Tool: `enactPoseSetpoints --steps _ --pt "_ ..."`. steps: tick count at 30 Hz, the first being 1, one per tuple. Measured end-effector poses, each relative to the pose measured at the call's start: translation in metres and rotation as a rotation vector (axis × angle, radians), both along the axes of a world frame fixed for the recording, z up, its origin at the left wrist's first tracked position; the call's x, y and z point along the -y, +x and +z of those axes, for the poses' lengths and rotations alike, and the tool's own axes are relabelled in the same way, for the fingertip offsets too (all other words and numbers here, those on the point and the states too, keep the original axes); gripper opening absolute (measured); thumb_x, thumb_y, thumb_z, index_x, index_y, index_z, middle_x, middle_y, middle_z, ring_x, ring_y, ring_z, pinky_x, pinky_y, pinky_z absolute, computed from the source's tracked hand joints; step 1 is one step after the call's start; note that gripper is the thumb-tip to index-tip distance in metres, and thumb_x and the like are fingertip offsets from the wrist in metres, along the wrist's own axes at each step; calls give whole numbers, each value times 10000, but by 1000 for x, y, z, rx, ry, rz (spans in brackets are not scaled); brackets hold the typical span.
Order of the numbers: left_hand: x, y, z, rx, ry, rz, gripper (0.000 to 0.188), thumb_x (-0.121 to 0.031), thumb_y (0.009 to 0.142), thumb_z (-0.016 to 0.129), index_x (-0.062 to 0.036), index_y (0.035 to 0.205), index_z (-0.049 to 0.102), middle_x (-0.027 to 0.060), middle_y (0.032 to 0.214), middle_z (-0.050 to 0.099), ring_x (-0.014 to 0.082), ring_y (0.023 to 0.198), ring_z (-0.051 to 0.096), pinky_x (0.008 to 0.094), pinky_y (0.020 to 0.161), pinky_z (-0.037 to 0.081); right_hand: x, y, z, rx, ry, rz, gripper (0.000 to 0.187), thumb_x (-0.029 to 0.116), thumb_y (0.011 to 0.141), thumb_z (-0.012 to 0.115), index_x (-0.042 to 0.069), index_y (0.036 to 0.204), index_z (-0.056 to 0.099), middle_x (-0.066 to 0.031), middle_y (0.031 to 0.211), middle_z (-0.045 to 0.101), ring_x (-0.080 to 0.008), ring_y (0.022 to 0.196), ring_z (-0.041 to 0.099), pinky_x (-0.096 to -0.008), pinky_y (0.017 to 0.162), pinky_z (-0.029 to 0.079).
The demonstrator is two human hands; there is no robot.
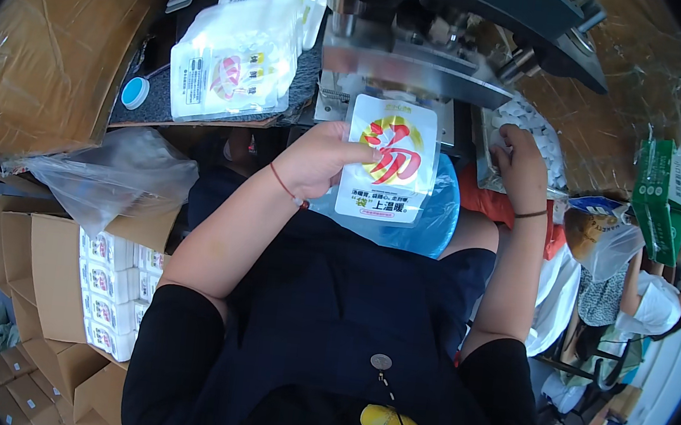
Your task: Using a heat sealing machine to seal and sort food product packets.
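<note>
My left hand point(318, 160) grips a flat white pouch point(384, 188) with red and yellow print, thumb across its front. The pouch is held upright in front of a metal press machine point(414, 69). On the right, my right hand point(521, 172) reaches over a shallow tray point(483, 136) of small white plastic pieces point(548, 147). Its fingers are curled together at the tray, and I cannot make out what is between them. A stack of similar white pouches point(236, 60) lies on the dark bench to the left of the machine.
A blue plastic bag point(440, 215) lines something below the pouch. Cardboard walls point(42, 48) flank the bench. A round blue-rimmed lid point(135, 93) sits left of the stack. An open carton point(52, 273) holds packed pouches. A green box point(654, 191) and another person point(650, 303) are at right.
</note>
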State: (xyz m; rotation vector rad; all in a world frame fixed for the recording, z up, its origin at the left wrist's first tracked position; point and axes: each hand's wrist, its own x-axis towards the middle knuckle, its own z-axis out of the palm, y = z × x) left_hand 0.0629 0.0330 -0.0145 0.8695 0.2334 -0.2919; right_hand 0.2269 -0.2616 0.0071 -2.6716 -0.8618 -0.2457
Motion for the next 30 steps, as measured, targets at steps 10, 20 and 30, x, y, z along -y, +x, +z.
enactPoseSetpoints --steps 10,20,30 --pt "-83 -27 -2 407 1948 880 826 -360 894 690 59 1479 284 301 1479 361 450 1379 352 492 1144 286 15 -15 -23 446 241 -31 130 29 851 670 32 981 670 -155 1014 605 -350 947 583 -420 834 459" --pt "-56 -82 -6 273 862 593 192 -161 977 650 23 993 704 21 833 698 51 742 593 237 679 483 -25 -79 4 -300 744 174 96 107 1015 547 47 1089 543 -45 1057 585 -77 837 520 -221 724 439" --pt "27 -71 19 289 666 54 212 -157 915 742 48 967 716 38 887 719 48 807 622 225 716 507 -80 -106 75 -467 858 517 139 63 980 559 4 1053 662 -88 1080 658 -166 980 610 -281 875 476"
